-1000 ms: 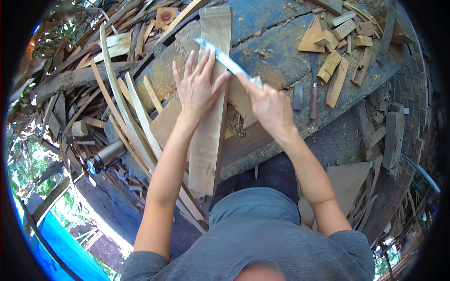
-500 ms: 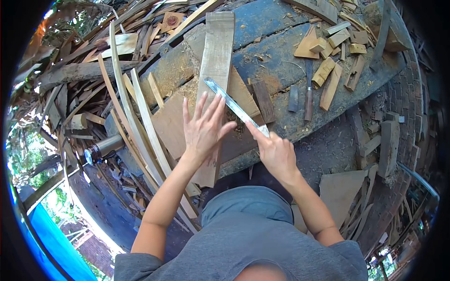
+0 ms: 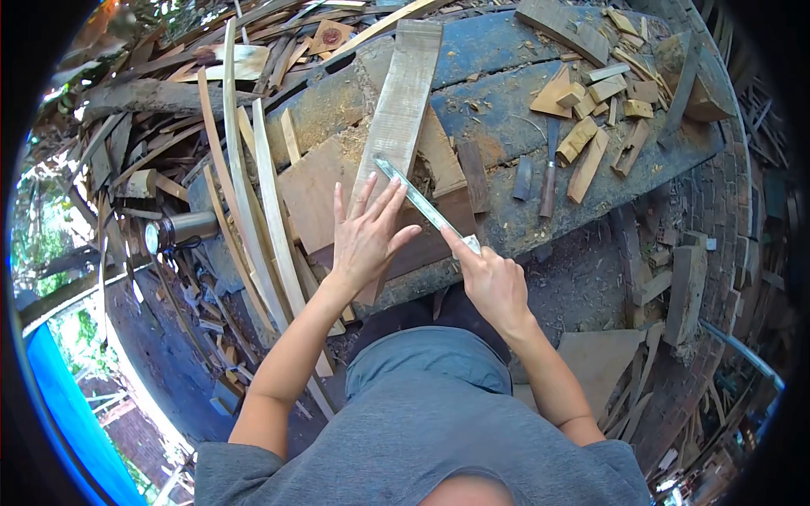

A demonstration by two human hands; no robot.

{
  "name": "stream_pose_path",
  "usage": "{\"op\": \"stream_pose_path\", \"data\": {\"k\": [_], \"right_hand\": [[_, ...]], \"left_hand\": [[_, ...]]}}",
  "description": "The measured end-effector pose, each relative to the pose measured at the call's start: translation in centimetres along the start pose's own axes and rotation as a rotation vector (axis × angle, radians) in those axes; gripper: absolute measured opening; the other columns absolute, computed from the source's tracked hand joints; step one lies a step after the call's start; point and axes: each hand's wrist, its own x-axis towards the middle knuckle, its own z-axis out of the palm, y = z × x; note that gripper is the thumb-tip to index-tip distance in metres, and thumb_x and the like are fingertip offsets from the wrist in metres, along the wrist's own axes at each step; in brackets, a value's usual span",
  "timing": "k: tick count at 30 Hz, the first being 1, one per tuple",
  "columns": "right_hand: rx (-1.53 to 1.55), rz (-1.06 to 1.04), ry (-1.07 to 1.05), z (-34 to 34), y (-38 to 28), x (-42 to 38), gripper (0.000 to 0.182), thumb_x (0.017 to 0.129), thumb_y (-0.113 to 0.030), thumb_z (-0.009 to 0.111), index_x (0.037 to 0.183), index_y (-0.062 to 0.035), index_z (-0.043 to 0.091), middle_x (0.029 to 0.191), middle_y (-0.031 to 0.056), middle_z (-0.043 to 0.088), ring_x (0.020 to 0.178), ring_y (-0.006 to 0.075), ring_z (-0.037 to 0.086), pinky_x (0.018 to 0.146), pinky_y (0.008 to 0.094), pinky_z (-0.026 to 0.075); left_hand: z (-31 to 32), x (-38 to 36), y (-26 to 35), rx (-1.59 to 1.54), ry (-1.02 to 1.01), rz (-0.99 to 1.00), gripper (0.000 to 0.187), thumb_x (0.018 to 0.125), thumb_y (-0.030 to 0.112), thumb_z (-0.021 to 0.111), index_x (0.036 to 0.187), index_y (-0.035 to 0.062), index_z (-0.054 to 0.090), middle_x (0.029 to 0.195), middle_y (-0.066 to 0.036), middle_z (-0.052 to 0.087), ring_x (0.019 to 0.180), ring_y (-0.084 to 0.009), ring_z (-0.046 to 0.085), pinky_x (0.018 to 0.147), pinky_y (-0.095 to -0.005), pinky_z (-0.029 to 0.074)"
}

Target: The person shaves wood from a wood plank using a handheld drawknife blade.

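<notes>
A long, narrow metal blade [image 3: 426, 205] lies slantwise over a curved wooden plank [image 3: 403, 101], its far tip on the plank's face. My right hand [image 3: 496, 287] is closed round the near end, with the index finger stretched along the blade. The grip of the tool is mostly hidden in the palm. My left hand [image 3: 364, 244] is laid over the lower part of the plank, fingers spread and outstretched. Its fingertips come right up to the blade's left edge. Under the plank sits a broad wooden block [image 3: 443, 173].
A chisel [image 3: 549, 177] with a wooden handle lies right on the blue worktable [image 3: 498, 118], near small wood offcuts [image 3: 582, 139]. Long curved strips [image 3: 278, 211] lean at the left beside a metal flask [image 3: 190, 229]. Scrap wood [image 3: 152, 110] is heaped behind.
The view has shifted slightly, so the table and plank appear a little to the right at the left side. Both hands keep nearly the same pose on the blade and plank.
</notes>
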Motion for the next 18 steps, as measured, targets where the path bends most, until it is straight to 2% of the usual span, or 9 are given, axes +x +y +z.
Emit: {"op": "stream_pose_path", "data": {"k": [6, 9, 12, 16, 18], "right_hand": [[-0.005, -0.033, 0.043, -2.0, -1.0, -0.4, 0.058, 0.093, -0.013, 0.056, 0.146, -0.0364, 0.05, 0.066, 0.0123, 0.059, 0.051, 0.0311, 0.066, 0.046, 0.0435, 0.054], [-0.016, -0.022, 0.001, -1.2, -1.6, -1.3, 0.059, 0.092, -0.012, 0.057, 0.146, -0.0363, 0.05, 0.065, 0.0116, 0.058, 0.05, 0.0297, 0.065, 0.045, 0.0428, 0.054], [-0.034, -0.025, 0.011, -0.4, -1.6, -1.3, 0.06, 0.091, -0.011, 0.057, 0.145, -0.0372, 0.05, 0.064, 0.0109, 0.058, 0.049, 0.0286, 0.065, 0.044, 0.0418, 0.053], [-0.084, -0.013, -0.017, -0.9, -1.8, -1.3, 0.061, 0.091, -0.01, 0.057, 0.145, -0.0384, 0.051, 0.063, 0.0103, 0.057, 0.048, 0.0281, 0.064, 0.043, 0.0409, 0.052], [-0.084, -0.014, -0.033, -0.9, -1.7, -1.3, 0.061, 0.091, -0.011, 0.057, 0.145, -0.0386, 0.051, 0.063, 0.0109, 0.058, 0.049, 0.029, 0.064, 0.044, 0.0419, 0.053]], "left_hand": [[0.7, -0.5, -1.2, 0.082, 0.056, 0.008, 0.07, 0.096, 0.059, 0.048, 0.151, 0.016, 0.043, 0.156, 0.0, 0.042, 0.151, -0.0214, 0.024, 0.122, -0.0578, -0.003], [1.3, -1.3, -2.4, 0.088, -0.002, -0.104, 0.071, 0.095, 0.059, 0.049, 0.151, 0.0156, 0.043, 0.156, -0.002, 0.043, 0.15, -0.0209, 0.026, 0.122, -0.0568, -0.003], [1.6, -1.8, -2.8, 0.111, 0.129, -0.021, 0.074, 0.092, 0.064, 0.05, 0.145, 0.0121, 0.051, 0.149, -0.003, 0.052, 0.146, -0.0201, 0.035, 0.123, -0.0564, 0.002], [1.2, -1.6, -2.3, 0.106, 0.09, -0.042, 0.068, 0.094, 0.059, 0.051, 0.145, 0.0139, 0.051, 0.15, -0.001, 0.051, 0.146, -0.0196, 0.034, 0.123, -0.0548, 0.0], [0.8, -1.2, -1.8, 0.12, 0.055, -0.093, 0.066, 0.094, 0.06, 0.051, 0.141, 0.0141, 0.056, 0.146, -0.001, 0.055, 0.146, -0.0192, 0.035, 0.123, -0.055, -0.001]]}}
